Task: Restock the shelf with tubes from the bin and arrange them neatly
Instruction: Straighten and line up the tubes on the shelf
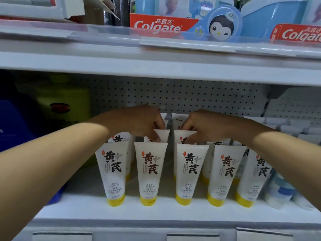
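Observation:
Several white tubes with yellow caps stand cap-down in rows on the white shelf; the front row runs from a left tube to a right tube. Both arms reach over the front row into the shelf. My left hand pinches the top edge of a second-row tube. My right hand pinches the top of the neighbouring second-row tube. More tubes stand behind them, partly hidden by my hands. The bin is out of view.
A yellow-green bottle and a blue container stand at the left of the shelf. White and blue packs sit at the right. Red Colgate boxes line the upper shelf. A pegboard backs the shelf.

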`<state>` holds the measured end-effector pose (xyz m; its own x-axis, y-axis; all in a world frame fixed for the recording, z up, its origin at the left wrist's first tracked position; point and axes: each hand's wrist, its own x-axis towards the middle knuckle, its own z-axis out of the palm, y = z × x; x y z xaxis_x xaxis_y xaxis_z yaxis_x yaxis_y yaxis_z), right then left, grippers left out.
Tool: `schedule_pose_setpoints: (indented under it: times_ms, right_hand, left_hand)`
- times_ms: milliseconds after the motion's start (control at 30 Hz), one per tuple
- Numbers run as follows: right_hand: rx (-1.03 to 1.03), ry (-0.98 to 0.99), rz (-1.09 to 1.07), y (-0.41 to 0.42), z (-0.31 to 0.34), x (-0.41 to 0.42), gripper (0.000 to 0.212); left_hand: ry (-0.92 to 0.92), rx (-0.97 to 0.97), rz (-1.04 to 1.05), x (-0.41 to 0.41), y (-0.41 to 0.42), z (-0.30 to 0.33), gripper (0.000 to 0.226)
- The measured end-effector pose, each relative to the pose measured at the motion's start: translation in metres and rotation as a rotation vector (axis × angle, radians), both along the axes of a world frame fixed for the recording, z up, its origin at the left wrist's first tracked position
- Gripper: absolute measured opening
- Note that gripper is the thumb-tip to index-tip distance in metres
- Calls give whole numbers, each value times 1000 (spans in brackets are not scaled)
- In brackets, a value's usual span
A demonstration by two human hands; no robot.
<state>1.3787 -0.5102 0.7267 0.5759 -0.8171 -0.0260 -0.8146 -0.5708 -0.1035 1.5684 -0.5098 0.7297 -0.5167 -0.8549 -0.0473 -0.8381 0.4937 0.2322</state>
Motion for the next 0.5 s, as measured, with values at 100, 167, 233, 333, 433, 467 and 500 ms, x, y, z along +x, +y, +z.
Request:
schedule_pose_setpoints:
  times_ms: [100, 167, 233, 333, 433, 467, 500]
  right_hand:
    - [1, -6, 4, 2, 0, -1, 15]
    - [2, -7, -2, 3, 0, -1, 16]
    - [5, -10, -13, 5, 0, -2, 17]
    - [-2, -63, -40, 10, 4, -4, 18]
    - [-121, -177, -59, 19, 15, -11, 20]
    - [-159, -204, -63, 23, 18, -13, 21]
    - [-179, -217, -62, 27, 21, -15, 21]
  left_hand:
    - [11, 0, 2, 0, 1, -1, 20]
    - [10, 0, 4, 0, 2, -1, 19]
    - [1, -4, 10, -1, 3, 0, 20]
    - [-8, -17, 11, -2, 2, -1, 21]
    - [-24, -15, 13, -1, 2, -1, 22]
    - [-26, -13, 16, -1, 2, -1, 23]
    - [-21, -14, 22, -1, 3, 0, 25]
